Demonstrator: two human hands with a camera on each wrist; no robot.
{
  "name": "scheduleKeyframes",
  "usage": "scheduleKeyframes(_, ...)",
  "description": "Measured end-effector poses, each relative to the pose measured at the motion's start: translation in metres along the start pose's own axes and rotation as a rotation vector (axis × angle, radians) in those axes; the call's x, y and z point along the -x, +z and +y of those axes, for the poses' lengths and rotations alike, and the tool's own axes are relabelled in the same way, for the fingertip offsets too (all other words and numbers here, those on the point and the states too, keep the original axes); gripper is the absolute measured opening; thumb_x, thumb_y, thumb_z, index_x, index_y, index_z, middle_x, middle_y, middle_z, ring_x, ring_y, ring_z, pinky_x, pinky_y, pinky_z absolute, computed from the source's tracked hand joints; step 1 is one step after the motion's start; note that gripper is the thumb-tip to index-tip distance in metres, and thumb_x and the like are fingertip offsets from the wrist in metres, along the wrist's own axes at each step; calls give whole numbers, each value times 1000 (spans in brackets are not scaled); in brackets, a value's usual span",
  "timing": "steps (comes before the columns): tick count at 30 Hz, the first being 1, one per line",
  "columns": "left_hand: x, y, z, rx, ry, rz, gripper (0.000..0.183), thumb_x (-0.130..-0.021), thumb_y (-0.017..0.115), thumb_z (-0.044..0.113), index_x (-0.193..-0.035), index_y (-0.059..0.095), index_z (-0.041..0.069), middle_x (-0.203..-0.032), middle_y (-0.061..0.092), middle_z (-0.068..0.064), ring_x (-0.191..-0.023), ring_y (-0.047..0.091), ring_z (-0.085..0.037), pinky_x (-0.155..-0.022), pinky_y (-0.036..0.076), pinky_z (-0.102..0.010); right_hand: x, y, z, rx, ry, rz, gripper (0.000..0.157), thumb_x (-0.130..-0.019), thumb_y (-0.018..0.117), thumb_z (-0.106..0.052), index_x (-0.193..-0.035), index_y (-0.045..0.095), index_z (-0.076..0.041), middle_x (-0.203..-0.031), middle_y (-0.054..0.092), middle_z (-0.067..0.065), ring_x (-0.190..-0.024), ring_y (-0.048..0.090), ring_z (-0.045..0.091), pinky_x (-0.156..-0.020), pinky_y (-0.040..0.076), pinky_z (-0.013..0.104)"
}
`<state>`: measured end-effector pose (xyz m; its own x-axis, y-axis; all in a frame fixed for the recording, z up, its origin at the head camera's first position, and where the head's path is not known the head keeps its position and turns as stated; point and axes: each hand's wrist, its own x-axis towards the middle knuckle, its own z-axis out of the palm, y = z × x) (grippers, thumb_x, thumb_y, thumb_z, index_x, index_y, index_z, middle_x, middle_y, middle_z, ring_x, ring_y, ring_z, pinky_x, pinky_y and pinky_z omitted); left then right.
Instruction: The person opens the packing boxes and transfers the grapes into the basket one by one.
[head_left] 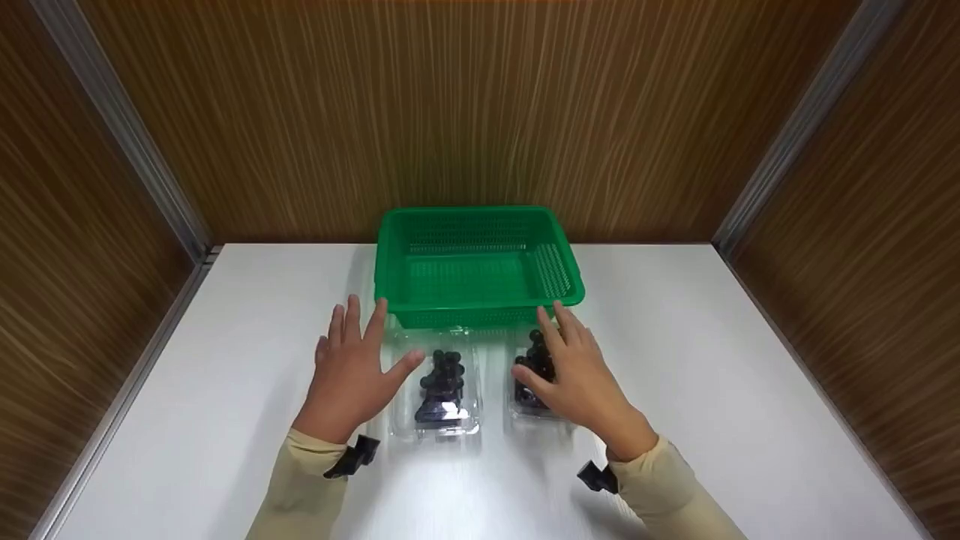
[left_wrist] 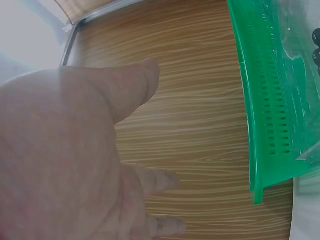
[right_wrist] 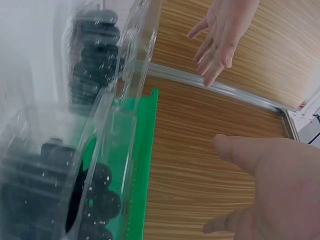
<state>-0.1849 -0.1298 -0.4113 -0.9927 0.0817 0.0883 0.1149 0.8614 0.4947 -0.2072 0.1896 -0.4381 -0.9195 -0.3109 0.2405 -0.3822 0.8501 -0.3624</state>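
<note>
The left box (head_left: 474,420) and right box (head_left: 525,414), both see-through, hold dark grapes (head_left: 445,375) just below the middle of the frame. We guess they're light, slippery and bendy, with squishy fruit, so we'd hold the sides gently. Our left hand (head_left: 349,379) and right hand (head_left: 589,386) have spread fingers, gripping nothing. The green basket (head_left: 480,308) has its rim just above; the table (head_left: 675,360) gives room left and right.

Wood-grain panels (head_left: 465,112) flank a glossy white bench (head_left: 675,352) at the back and both sides, grey metal strips (head_left: 126,127) lining the corners between them.
</note>
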Motion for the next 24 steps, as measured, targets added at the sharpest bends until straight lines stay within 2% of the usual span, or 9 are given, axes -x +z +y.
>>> scheduleKeyframes(5, 2, -1, 5, 27, 15, 0, 96, -97, 58, 66, -167, 16, 15, -171, 1, -24, -157, -3, -47, -119, 17, -71, 0, -1, -6, -32, -53, 29, 93, -95, 69, -55, -164, 27, -9, -170, 23, 15, -154, 27, 40, -120, 28, 61)
scheduleKeyframes(14, 4, 0, 13, 9, 61, -30, 95, -96, 64, 62, -167, 21, 16, -170, 12, -24, -157, 4, -47, -120, 18, -69, 1, 1, -21, -67, -72, -24, 90, -94, 74, -50, -162, 33, -8, -165, 34, 13, -151, 35, 35, -118, 34, 56)
scheduleKeyframes(19, 3, 2, 12, 17, 84, -35, 88, -97, 67, 52, -166, 25, 15, -169, 18, -25, -156, 11, -47, -115, 27, -72, 0, 5, -32, -61, -93, -10, 80, -95, 74, -46, -156, 43, -4, -156, 46, 16, -145, 44, 34, -116, 40, 53)
scheduleKeyframes(24, 3, 8, 7, 34, 82, -82, 87, -97, 70, 46, -165, 27, 12, -168, 20, -26, -155, 14, -47, -111, 34, -71, 0, 10, -41, -101, -97, -36, 71, -95, 74, -43, -150, 51, -5, -149, 54, 15, -139, 50, 35, -115, 40, 54)
